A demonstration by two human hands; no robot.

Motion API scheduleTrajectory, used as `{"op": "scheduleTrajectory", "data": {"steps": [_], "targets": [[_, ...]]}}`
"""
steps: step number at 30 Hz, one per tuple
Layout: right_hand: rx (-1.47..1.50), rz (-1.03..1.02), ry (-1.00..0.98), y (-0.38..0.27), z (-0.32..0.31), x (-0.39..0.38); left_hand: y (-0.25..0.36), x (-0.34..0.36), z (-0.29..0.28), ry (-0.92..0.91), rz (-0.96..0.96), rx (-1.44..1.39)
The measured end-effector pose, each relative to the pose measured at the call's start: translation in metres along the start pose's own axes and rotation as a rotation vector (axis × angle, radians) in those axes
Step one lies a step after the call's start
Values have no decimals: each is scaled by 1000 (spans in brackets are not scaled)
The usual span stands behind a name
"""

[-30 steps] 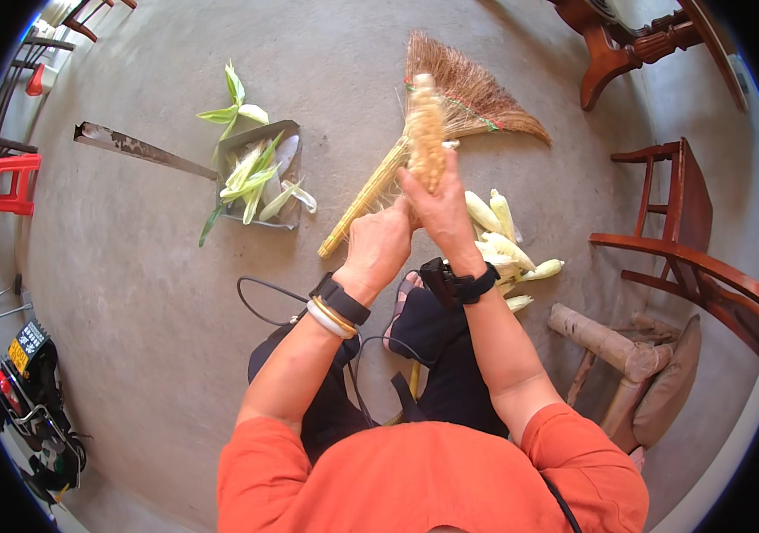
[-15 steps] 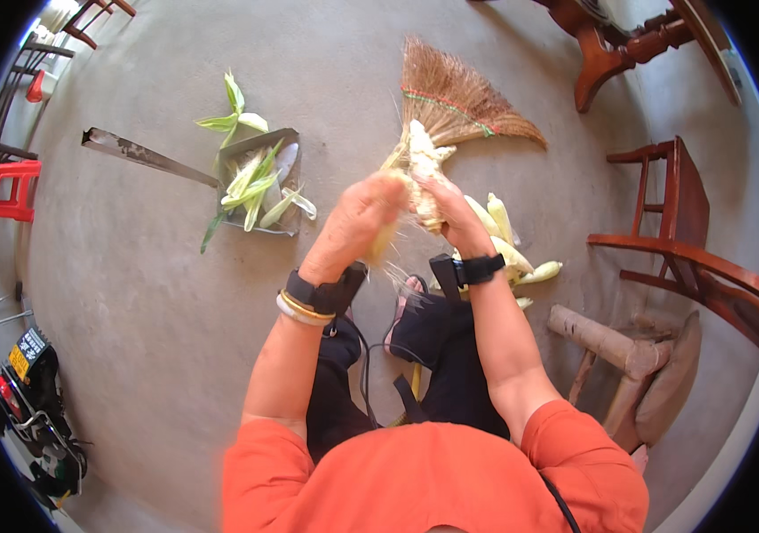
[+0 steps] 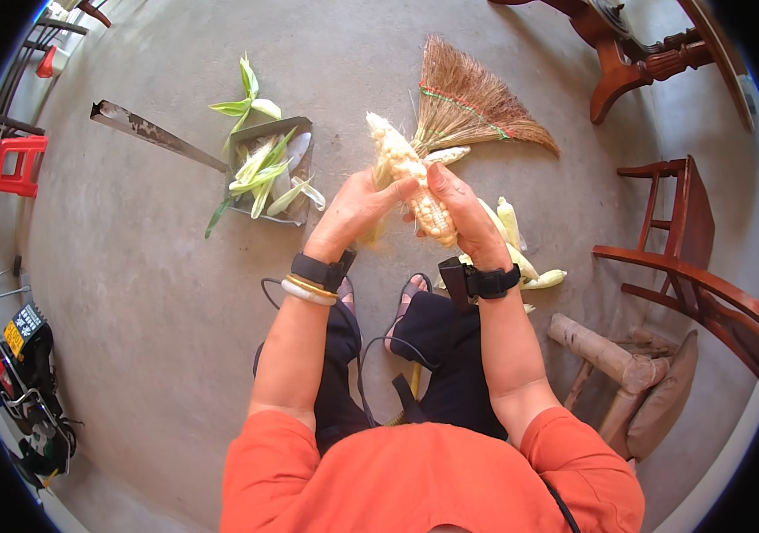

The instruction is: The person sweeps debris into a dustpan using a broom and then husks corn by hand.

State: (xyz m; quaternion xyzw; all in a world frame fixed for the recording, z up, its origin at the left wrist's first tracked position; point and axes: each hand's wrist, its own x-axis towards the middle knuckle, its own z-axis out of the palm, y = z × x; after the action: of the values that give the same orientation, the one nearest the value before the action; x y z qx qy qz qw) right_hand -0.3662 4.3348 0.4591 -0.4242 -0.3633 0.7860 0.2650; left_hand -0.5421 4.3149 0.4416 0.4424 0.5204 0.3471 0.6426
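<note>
A pale ear of corn with its husk off slants between my hands, its tip pointing up and to the left. My left hand is closed against its left side, thumb across the kernels. A wisp of yellowish corn silk hangs below these fingers. On the lower right side, my right hand grips the ear with the thumb on top. Several pale ears of corn lie on the floor to the right, partly hidden by my right hand and wrist. Another pale ear rests beside the broom.
A straw broom lies beyond my hands. To the left, a dustpan with a long handle holds green husks. Wooden chair and log-like stool stand at right, a red plastic stool at far left. A cable hangs by my legs.
The ear has tilted from nearly upright toward the left, showing more of its kernels. My left hand, blurred over it before, now steadies against its side. The view has shifted slightly.
</note>
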Motion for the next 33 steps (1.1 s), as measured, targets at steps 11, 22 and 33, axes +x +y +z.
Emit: {"op": "scheduleTrajectory", "data": {"steps": [11, 22, 33], "targets": [[303, -22, 91, -7, -26, -2, 8, 0, -27, 467, 162, -384], [135, 17, -31, -17, -7, -14, 8, -1, -5, 206, 81, 119], [-21, -36, 203, 1, -23, 5, 23, -6, 7, 220, 137, -60]]}}
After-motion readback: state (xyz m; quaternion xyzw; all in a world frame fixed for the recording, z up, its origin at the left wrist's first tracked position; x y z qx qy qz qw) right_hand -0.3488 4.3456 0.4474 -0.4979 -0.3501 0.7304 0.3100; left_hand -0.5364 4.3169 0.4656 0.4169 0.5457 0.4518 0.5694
